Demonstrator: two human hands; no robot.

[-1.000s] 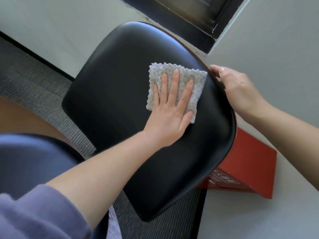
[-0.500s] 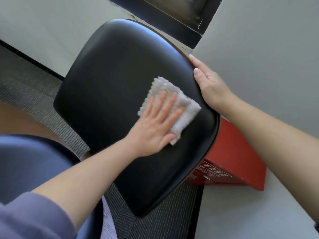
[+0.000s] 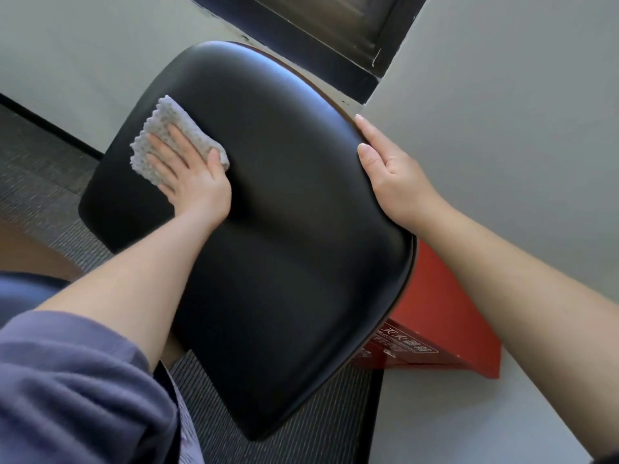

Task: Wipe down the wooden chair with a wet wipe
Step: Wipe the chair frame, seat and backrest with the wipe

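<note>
Press the wet wipe [image 3: 160,128] flat under your left hand [image 3: 194,182] from the chair [image 3: 284,246] pad's ten o'clock toward three o'clock, where your right hand [image 3: 393,182] grips the rim.

wipe [image 3: 157,128] lies at left on the chair [image 3: 284,229], box [image 3: 445,313] behind its right edge.

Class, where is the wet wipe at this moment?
Head view: the wet wipe lies under the left hand, upper left on the black chair pad.

red box [image 3: 445,313] on grey carpet [image 3: 33,169]
</note>
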